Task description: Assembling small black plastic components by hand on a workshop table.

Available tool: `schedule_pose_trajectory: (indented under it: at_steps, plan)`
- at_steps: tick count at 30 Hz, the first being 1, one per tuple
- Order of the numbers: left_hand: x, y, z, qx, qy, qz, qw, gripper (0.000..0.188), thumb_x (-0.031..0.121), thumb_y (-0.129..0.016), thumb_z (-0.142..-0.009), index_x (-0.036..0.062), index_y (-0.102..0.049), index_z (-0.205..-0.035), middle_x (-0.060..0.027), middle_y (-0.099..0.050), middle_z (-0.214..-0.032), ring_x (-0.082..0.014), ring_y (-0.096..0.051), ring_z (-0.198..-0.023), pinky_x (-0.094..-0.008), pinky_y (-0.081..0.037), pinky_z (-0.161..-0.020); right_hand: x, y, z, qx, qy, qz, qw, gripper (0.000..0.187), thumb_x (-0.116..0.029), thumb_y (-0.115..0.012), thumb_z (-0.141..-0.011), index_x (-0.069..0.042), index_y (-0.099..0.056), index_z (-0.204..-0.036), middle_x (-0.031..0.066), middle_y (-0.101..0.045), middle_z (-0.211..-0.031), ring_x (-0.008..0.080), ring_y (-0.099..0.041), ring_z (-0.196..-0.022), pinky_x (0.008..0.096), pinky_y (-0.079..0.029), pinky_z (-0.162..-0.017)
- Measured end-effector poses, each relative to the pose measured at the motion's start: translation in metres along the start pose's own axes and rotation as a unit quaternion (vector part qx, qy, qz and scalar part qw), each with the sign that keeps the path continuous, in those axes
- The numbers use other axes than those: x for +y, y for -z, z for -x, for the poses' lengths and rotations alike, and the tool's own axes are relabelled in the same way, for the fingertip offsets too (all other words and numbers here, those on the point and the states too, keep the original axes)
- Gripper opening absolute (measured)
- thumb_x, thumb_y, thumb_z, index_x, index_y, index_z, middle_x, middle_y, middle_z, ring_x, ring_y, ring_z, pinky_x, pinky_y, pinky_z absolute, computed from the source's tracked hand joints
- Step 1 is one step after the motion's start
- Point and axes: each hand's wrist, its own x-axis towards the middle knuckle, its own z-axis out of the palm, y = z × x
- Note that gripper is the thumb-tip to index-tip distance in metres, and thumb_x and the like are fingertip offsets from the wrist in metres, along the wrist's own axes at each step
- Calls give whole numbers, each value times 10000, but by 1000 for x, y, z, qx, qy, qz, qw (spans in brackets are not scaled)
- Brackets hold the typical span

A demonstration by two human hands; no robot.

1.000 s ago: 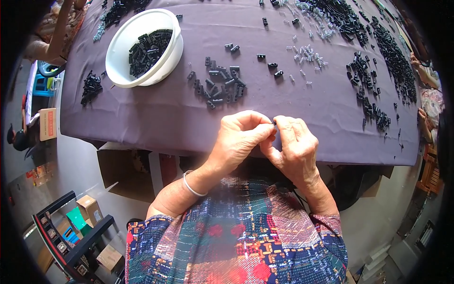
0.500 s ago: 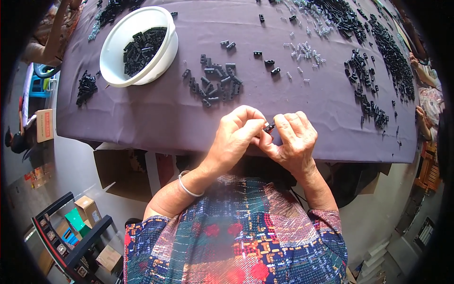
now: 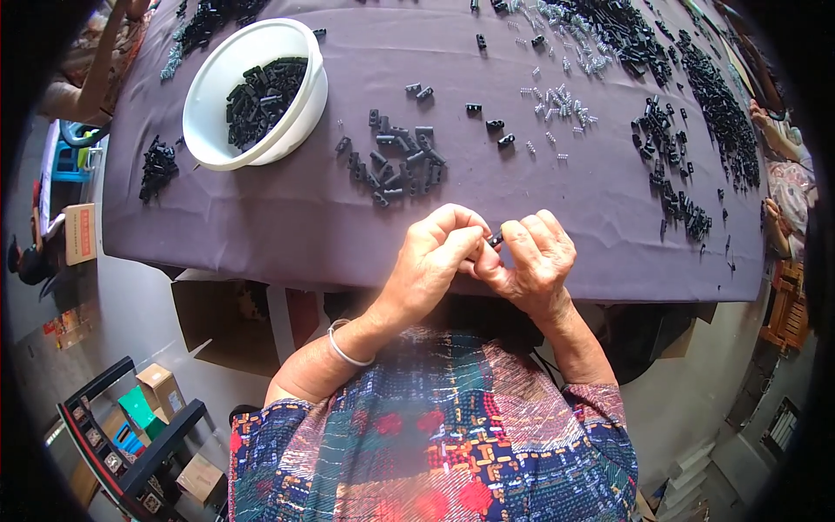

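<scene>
A small black plastic part (image 3: 496, 238) sits pinched between the thumb and forefinger of my right hand (image 3: 537, 261). My left hand (image 3: 435, 257) is closed in a pinch right beside it, its fingertips meeting those of the right; what it grips is hidden. Both hands are raised at the table's near edge. Beyond them lies a loose group of black plastic tubes (image 3: 393, 177). Farther right, a few separate black parts (image 3: 506, 140) rest near scattered small metal springs (image 3: 564, 108).
A white bowl (image 3: 300, 130) of black parts stands at the left on the grey tablecloth (image 3: 287, 230), beside a small black heap (image 3: 158, 167). More black parts (image 3: 674, 165) spread along the right side. Other people's hands (image 3: 774, 135) show at the right edge. An open cardboard box (image 3: 226, 326) is below.
My hands stay together with the black part between them, with only a slight shift of the fingers. The whole view has moved a little.
</scene>
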Motion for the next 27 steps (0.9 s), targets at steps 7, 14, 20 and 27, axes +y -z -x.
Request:
schedule_pose_trajectory:
  at_steps: [7,14,20,27]
  plan:
    - [4,1,8,10,41,-2,999,135,77,-615,-928,-24,-580,-1010,-81,-657,-936,-124,-639,-834,-255,-533,-756,0,0,1,-43,-8,-81,996,267,-152,-725,-633,-32,-576,-818,79,-502,-685,259,-507,-591,371,-416,-544]
    - [55,34,23,196,-304,-285,888,134,-24,-668,-854,16,-627,-975,-31,-654,-888,-101,-615,-785,-246,-508,-727,25,11,-20,-10,-51,-68,996,316,25,-694,-702,-3,-624,-1010,141,-602,-922,314,-600,-824,398,-518,-708]
    - [127,101,5,353,-427,-498,668,119,59,-696,-847,23,-664,-955,-100,-692,-869,-190,-671,-779,-320,-512,-709,45,-8,-56,-23,-57,-17,998,265,5,-655,-766,-9,-615,-1027,130,-566,-953,300,-588,-865,389,-509,-742]
    - [133,136,-10,360,-341,-554,669,166,97,-706,-825,13,-690,-967,-137,-711,-882,-255,-693,-832,-355,-528,-755,48,-51,-97,-87,-13,-14,996,289,-7,-653,-793,-37,-623,-1079,135,-580,-1014,307,-610,-920,390,-525,-771]
